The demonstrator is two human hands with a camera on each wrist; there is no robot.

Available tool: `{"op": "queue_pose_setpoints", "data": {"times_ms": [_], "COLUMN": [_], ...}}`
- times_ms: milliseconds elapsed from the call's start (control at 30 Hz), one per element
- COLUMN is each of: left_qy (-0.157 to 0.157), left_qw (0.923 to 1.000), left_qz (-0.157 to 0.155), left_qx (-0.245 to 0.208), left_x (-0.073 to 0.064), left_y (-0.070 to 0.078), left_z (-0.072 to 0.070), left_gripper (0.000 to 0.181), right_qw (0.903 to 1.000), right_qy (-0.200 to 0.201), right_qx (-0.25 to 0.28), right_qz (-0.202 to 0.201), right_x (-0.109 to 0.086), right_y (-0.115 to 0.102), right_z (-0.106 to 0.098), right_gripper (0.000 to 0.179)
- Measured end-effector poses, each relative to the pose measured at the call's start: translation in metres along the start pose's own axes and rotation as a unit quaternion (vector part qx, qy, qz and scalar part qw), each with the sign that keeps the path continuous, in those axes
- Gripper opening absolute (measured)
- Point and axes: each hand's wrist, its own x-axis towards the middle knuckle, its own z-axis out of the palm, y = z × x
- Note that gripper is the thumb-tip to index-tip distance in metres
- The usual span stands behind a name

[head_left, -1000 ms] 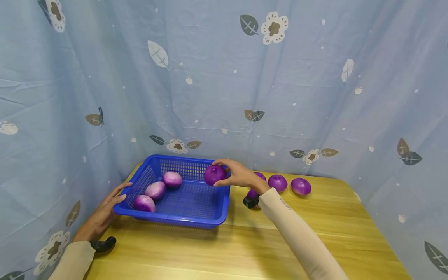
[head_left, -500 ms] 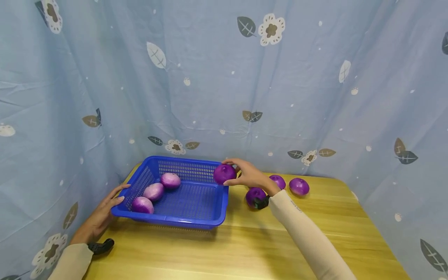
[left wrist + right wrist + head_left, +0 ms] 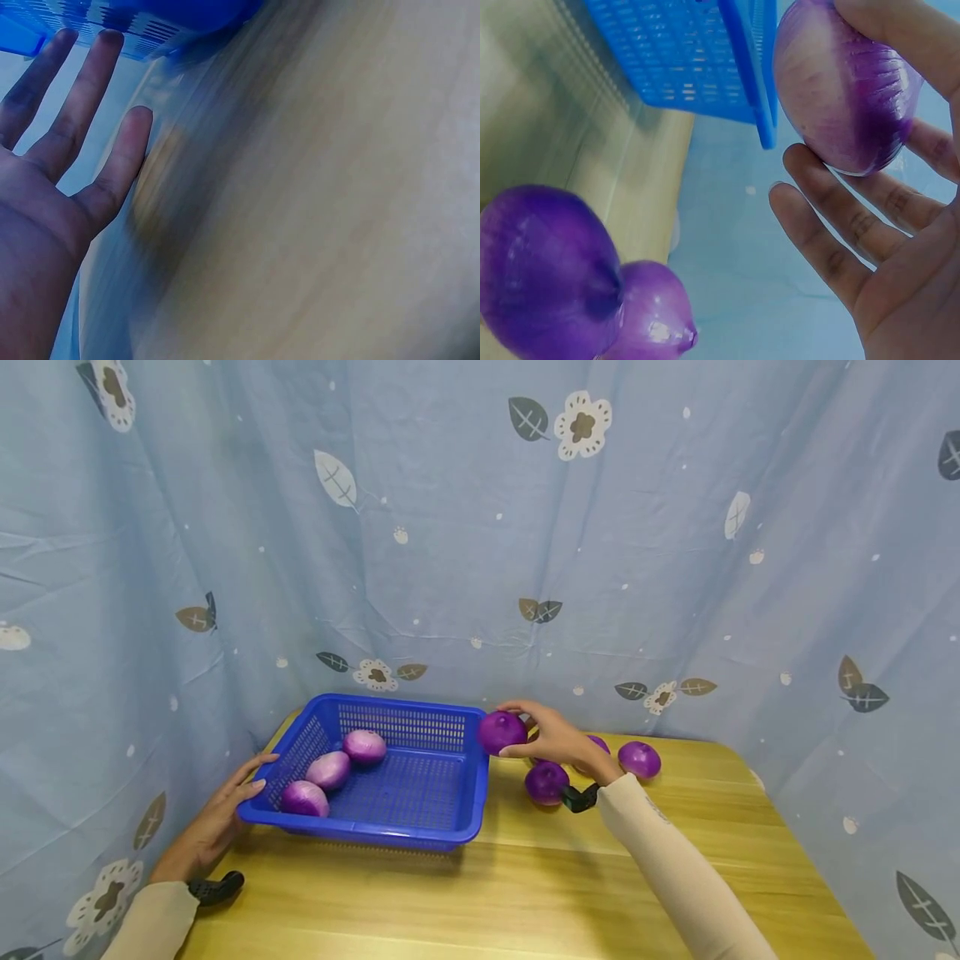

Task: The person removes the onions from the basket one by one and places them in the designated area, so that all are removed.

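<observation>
My right hand (image 3: 558, 739) pinches a purple onion (image 3: 502, 732) between thumb and fingers, above the table just past the right rim of the blue plastic basket (image 3: 375, 837). The right wrist view shows that onion (image 3: 840, 97) as half pale, half deep purple, beside the basket wall (image 3: 682, 67). At the basket's left end, my left hand (image 3: 217, 814) touches the rim with extended fingers. The left wrist view has those straight fingers (image 3: 79, 105) reaching to the slotted basket side. Inside the basket, three pinkish-purple onions (image 3: 328, 771) lie in a slanting row along the left.
On the wooden table (image 3: 465, 910), a dark purple onion (image 3: 547, 783) lies below my right hand. Another onion (image 3: 639, 761) sits farther right, and more are partly hidden behind the hand and wrist. A blue patterned curtain (image 3: 450, 527) hangs along the back and sides.
My right hand has carried the onion rightward, from over the basket's right part to just outside its right rim. The left hand stays at the basket's left end.
</observation>
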Motion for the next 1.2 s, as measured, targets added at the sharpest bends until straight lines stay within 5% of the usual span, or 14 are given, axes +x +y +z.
{"op": "queue_pose_setpoints", "data": {"times_ms": [533, 1200], "left_qy": [0.006, 0.011], "left_qw": [0.9999, 0.9995], "left_qz": [0.001, -0.006], "left_qx": [0.014, 0.028], "left_x": [-0.001, 0.000], "left_y": [0.001, 0.002], "left_z": [0.003, 0.002], "left_gripper": [0.050, 0.050], "right_qw": [0.9991, 0.9972], "right_qy": [0.022, 0.051], "right_qx": [-0.032, -0.046], "right_qz": [-0.015, 0.031], "right_x": [-0.026, -0.074], "right_y": [0.026, 0.059], "right_z": [-0.022, -0.039], "right_gripper": [0.073, 0.078]}}
